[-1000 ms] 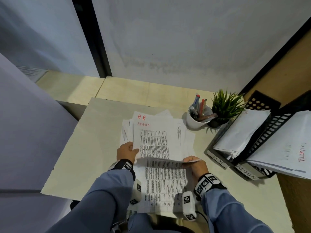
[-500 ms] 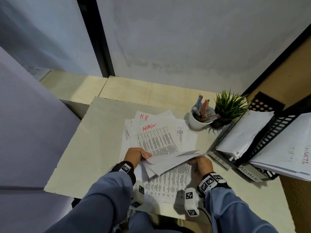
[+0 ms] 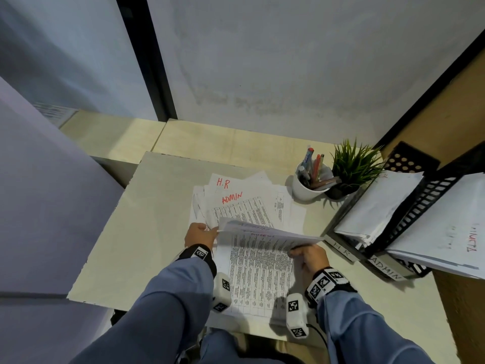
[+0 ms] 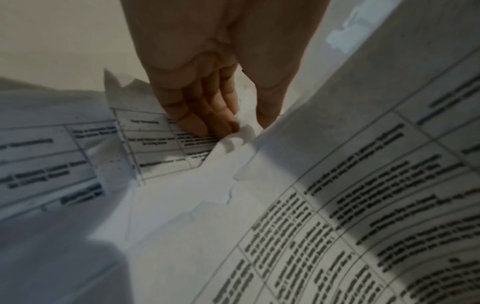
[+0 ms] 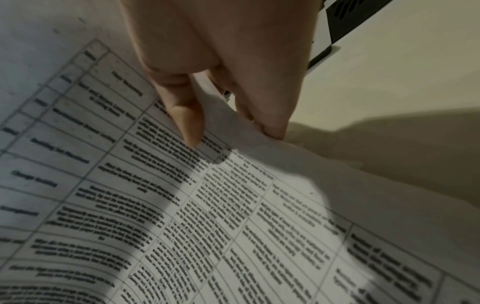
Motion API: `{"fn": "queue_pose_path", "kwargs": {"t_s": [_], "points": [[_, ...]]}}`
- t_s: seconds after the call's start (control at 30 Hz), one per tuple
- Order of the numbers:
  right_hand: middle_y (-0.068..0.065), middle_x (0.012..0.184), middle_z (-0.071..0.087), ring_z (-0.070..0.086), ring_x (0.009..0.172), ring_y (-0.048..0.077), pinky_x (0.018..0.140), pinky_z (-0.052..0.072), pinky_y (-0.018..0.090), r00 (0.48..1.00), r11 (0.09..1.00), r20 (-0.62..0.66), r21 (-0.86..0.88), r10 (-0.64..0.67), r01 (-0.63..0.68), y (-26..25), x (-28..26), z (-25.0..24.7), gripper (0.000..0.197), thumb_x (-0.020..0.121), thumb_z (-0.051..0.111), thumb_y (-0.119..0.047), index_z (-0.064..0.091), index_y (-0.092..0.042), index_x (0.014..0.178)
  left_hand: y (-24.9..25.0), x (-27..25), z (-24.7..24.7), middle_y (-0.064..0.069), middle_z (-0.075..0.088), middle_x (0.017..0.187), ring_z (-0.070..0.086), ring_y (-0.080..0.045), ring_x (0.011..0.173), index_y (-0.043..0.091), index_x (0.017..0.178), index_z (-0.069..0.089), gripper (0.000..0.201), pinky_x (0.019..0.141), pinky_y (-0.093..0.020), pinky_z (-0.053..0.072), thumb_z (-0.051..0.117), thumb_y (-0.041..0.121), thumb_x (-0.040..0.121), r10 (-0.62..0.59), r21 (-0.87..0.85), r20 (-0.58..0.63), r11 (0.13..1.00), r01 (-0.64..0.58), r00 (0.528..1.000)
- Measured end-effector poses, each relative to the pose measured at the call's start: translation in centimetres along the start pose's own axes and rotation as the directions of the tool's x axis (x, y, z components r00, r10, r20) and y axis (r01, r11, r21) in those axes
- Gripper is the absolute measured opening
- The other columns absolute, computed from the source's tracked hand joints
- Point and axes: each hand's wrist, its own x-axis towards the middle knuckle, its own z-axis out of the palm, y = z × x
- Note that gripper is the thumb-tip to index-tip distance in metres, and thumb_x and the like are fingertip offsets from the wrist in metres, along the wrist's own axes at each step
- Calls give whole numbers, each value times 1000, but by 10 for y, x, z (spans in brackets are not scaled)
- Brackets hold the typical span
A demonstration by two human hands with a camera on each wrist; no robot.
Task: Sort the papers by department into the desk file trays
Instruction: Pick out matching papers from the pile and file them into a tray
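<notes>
A thin bundle of printed sheets (image 3: 265, 233) hangs just above the desk, held at both ends. My left hand (image 3: 200, 233) pinches its left edge; in the left wrist view the fingers (image 4: 207, 117) and thumb close on crumpled paper corners (image 4: 241, 133). My right hand (image 3: 309, 254) pinches the right edge, with the paper edge (image 5: 231, 121) between the forefinger and thumb. A pile of papers (image 3: 236, 198) marked H.R and ADMIN in red lies beyond. A table-printed sheet (image 3: 259, 282) lies under the bundle. The H R tray (image 3: 341, 249) and the ADMIN tray (image 3: 385, 269) stand at the right, both holding papers.
A white cup of pens (image 3: 309, 185) and a small potted plant (image 3: 354, 169) stand behind the trays' near end. The pale desk (image 3: 147, 232) ends close at the left and front. A wall rises behind, and a wooden panel (image 3: 462, 311) borders the right.
The sheet that stood between my hands has come down and joined others in a flatter, fanned bundle. My right hand has shifted slightly right, toward the trays.
</notes>
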Motion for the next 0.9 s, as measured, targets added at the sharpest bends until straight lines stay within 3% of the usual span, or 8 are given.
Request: {"fn": "queue_pose_path", "kwargs": {"t_s": [0.1, 0.23, 0.37, 0.5, 0.63, 0.7, 0.8, 0.9], "points": [[2, 73, 65, 57, 82, 26, 71, 49, 31, 1000, 999, 19, -36, 5, -5, 8, 8, 1, 37, 69, 59, 22, 69, -10, 53, 1, 0, 1, -15, 64, 110, 60, -34, 99, 5, 98, 63, 20, 87, -34, 50, 53, -3, 82, 62, 74, 42, 995, -65, 997], [1, 68, 65, 59, 77, 26, 69, 49, 32, 1000, 996, 18, -84, 14, -12, 9, 9, -2, 22, 74, 54, 21, 71, 8, 80, -1, -5, -2, -12, 55, 71, 49, -25, 70, 6, 63, 52, 20, 60, -24, 36, 50, -8, 78, 151, 110, 72, 981, -158, 986], [-9, 41, 61, 61, 71, 26, 58, 51, 35, 999, 995, -14, -88, 50, -51, 7, 11, -5, 26, 76, 51, 21, 70, 3, 73, -6, -8, -8, -11, 59, 71, 51, -25, 68, 4, 71, 67, 17, 64, -26, 38, 55, -5, 79, 250, 13, 157, 967, -255, 955], [2, 50, 65, 58, 71, 26, 53, 45, 26, 997, 998, -32, 21, 64, -63, 4, 3, -7, 26, 72, 49, 22, 67, 14, 90, -11, -4, -7, -5, 68, 71, 61, -32, 80, 18, 43, 65, 54, 80, -38, 52, 39, -21, 71, 251, -161, 241, 963, -216, 938], [-3, 42, 63, 55, 69, 25, 57, 42, 28, 995, 996, -32, 13, 90, -90, -1, 5, -7, 22, 71, 53, 18, 69, 8, 80, -8, -3, -4, -13, 71, 80, 64, -38, 92, 17, 45, 67, 49, 90, -50, 53, 41, -15, 73, 222, -132, 318, 973, -189, 922], [-3, 40, 60, 52, 69, 26, 55, 40, 28, 996, 997, -33, -13, 78, -78, -5, 3, -6, 20, 68, 55, 18, 65, 2, 63, 7, -13, -6, -11, 69, 90, 63, -30, 91, 11, 72, 76, 37, 90, -39, 50, 45, -8, 78, 169, -72, 351, 985, -154, 921], [9, 68, 63, 54, 71, 24, 64, 46, 31, 999, 1000, 33, -2, -29, 29, -15, -5, -6, 19, 68, 56, 20, 62, 3, 61, 23, -23, -9, -9, 53, 102, 49, -21, 93, -9, 117, 58, 31, 81, -23, 36, 40, -5, 93, 162, -5, 328, 985, -170, 930], [9, 73, 66, 59, 77, 28, 66, 46, 32, 994, 995, 43, 39, -97, 96, -28, -3, -6, 18, 65, 60, 16, 65, -1, 61, 37, -42, -14, -9, 57, 66, 44, -18, 65, 6, 72, 58, 28, 59, -20, 34, 41, -4, 93, 237, -106, 367, 971, -213, 899]]}}
